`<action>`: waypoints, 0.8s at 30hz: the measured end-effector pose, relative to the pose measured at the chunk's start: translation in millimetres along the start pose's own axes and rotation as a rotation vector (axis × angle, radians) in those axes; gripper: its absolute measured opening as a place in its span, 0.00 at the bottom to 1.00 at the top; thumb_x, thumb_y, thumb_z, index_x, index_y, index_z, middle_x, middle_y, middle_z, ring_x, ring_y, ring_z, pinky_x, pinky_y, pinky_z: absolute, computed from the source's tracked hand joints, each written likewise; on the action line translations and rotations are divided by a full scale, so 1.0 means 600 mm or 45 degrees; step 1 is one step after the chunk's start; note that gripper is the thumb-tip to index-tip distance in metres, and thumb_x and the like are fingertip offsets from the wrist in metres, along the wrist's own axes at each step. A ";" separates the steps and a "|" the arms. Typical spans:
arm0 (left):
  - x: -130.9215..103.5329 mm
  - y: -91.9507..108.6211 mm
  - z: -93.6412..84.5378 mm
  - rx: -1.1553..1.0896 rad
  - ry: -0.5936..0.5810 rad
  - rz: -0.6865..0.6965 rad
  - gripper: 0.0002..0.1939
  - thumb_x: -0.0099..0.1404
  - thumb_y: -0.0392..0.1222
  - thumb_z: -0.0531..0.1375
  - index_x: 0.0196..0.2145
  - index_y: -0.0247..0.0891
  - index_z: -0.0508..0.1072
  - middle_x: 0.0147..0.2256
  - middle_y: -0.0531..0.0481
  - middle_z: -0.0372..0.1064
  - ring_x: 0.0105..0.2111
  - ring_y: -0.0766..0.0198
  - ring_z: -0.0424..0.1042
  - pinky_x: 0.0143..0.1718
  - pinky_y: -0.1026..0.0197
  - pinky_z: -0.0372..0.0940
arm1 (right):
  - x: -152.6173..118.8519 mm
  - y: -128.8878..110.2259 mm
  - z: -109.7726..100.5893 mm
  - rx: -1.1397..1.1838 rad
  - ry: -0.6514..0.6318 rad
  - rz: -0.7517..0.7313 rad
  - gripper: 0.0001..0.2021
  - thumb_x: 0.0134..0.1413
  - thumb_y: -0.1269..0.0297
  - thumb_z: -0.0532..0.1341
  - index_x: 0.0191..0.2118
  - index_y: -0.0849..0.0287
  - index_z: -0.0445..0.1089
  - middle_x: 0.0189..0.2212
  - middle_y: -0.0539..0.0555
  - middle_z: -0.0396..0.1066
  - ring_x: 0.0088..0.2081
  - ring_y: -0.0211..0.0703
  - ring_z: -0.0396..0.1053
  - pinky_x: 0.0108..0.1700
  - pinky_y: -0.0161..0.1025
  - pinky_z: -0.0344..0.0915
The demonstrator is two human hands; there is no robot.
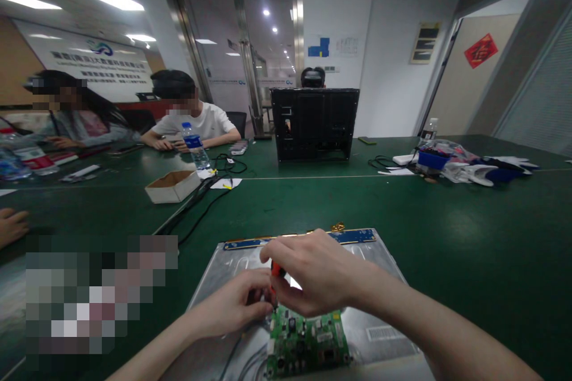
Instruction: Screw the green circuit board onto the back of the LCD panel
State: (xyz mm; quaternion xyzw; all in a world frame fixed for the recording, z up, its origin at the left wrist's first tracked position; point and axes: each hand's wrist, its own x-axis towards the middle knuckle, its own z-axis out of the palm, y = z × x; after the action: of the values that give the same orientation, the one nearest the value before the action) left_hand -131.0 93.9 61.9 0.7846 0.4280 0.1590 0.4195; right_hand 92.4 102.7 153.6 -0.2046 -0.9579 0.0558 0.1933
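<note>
the panel (218,268) lies flat on the green table (465,250), its metal back up, and no hand braces its edges; a sideways push through the driver could, i judge, slide or twist it; the board (308,336) sits on the near part of the panel, under and just in front of the hands; if the driver tipped or slipped, its point could scrape the board's parts; the strip (357,236) runs along the far edge, beyond the right hand, and looks easy to knock with a knuckle; the wires (254,363) lie loose beside the board, where a wrist could drag them; the left fingers, so near the point, might be jabbed by a slip.

the right hand (317,274) is arched above the board, fingers bent and closed round the top of the orange-and-black driver (277,269), which stands near upright; the left hand (236,303) is half curled, thumb and fingers drawn close together at the driver's lower end; whether they grip it, or a small part beside it, i cannot tell; the point's contact is hidden too.
</note>
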 end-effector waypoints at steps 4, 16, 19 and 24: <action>0.000 0.006 -0.002 0.028 0.039 -0.011 0.06 0.56 0.41 0.57 0.31 0.39 0.71 0.30 0.53 0.68 0.30 0.60 0.65 0.33 0.62 0.61 | 0.001 0.002 0.005 -0.054 0.035 0.031 0.06 0.65 0.62 0.54 0.43 0.58 0.64 0.36 0.51 0.75 0.29 0.38 0.68 0.24 0.37 0.47; 0.004 -0.013 0.001 0.008 0.034 0.021 0.06 0.59 0.42 0.58 0.32 0.38 0.70 0.30 0.53 0.66 0.30 0.61 0.65 0.33 0.62 0.62 | 0.000 0.003 0.004 -0.049 0.027 0.024 0.08 0.64 0.59 0.55 0.42 0.59 0.64 0.36 0.52 0.74 0.28 0.38 0.65 0.25 0.38 0.48; 0.005 -0.024 0.002 0.013 0.019 0.016 0.06 0.60 0.43 0.58 0.32 0.38 0.71 0.31 0.52 0.68 0.31 0.61 0.66 0.35 0.62 0.63 | -0.002 0.003 0.001 -0.031 0.000 0.021 0.09 0.59 0.64 0.54 0.44 0.60 0.64 0.38 0.55 0.73 0.28 0.39 0.63 0.25 0.38 0.49; 0.004 -0.026 0.002 0.040 -0.007 -0.022 0.06 0.60 0.42 0.58 0.33 0.38 0.71 0.30 0.52 0.68 0.30 0.60 0.66 0.34 0.62 0.63 | -0.002 0.002 0.000 0.009 -0.005 0.008 0.09 0.58 0.66 0.54 0.44 0.60 0.63 0.38 0.55 0.75 0.31 0.41 0.67 0.25 0.37 0.51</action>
State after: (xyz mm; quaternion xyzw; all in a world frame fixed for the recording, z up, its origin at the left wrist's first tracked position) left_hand -137.2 99.6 48.6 0.7879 0.4358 0.1465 0.4097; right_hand 93.6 103.1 153.4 -0.2068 -0.9575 0.0601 0.1921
